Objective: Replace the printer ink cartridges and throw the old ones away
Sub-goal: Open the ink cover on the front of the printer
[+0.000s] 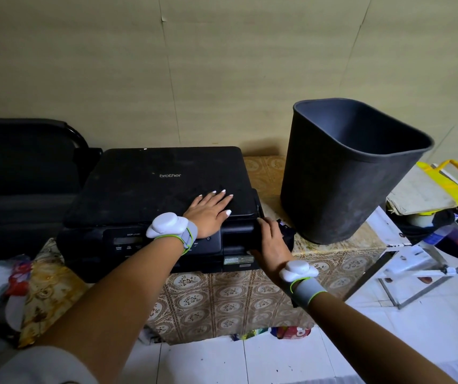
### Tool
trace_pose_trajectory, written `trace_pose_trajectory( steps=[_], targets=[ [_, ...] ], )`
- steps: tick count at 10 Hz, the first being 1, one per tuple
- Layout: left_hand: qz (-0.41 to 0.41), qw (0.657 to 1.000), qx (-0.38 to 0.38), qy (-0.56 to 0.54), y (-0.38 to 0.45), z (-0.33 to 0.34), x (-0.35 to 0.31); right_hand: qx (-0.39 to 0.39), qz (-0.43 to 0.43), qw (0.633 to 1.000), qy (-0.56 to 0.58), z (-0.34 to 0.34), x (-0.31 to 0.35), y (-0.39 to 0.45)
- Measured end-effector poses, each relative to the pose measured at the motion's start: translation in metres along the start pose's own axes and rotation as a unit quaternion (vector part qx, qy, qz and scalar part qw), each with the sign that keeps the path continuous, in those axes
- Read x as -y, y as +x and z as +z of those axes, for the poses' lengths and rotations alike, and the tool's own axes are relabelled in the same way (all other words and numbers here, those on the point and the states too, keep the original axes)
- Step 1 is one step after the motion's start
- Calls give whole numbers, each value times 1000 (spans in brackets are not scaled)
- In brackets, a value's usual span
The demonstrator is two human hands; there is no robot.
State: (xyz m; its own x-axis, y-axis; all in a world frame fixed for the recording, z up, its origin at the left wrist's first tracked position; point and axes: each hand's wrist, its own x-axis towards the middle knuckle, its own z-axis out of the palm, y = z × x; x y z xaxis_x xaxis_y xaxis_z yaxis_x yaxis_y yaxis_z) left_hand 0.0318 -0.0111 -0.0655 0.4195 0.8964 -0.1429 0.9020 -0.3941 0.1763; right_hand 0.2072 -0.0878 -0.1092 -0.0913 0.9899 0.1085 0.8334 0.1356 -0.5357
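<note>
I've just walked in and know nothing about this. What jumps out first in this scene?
A black printer sits on a patterned cloth-covered stand at the centre, with the person's left hand lying flat on its lid. The right hand reaches to the printer's front right corner, where a small cover looks open. Just to the right stands a big dark waste bin, open at the top.
</note>
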Motion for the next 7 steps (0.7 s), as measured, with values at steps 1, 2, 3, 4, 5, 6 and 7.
trace_pose_trajectory(
  steps=[1, 2, 3, 4, 5, 6, 7],
  targets=[
    [-1, 1000, 1, -1, 0, 1, -1, 6, 50, 999, -17, 6, -2, 0],
    [-1, 1000, 2, -3, 0, 1, 0, 31, 58, 998, 11, 6, -7, 0],
    [0, 1000, 3, -3, 0, 2, 1, 31, 49, 998, 12, 3, -12, -4],
    [5, 1000, 1, 9, -1, 4, 1, 8, 33, 999, 2, 5, -16, -10],
    [5, 1000, -4, 18, -2, 6, 1, -6, 43, 999, 27, 6, -15, -10],
    [3, 1000, -6, 18, -1, 6, 0, -18, 53, 998, 41, 5, -15, -6],
    [3, 1000, -6, 19, 0, 6, 0, -36, 58, 996, 60, 5, -15, -6]
  ],
)
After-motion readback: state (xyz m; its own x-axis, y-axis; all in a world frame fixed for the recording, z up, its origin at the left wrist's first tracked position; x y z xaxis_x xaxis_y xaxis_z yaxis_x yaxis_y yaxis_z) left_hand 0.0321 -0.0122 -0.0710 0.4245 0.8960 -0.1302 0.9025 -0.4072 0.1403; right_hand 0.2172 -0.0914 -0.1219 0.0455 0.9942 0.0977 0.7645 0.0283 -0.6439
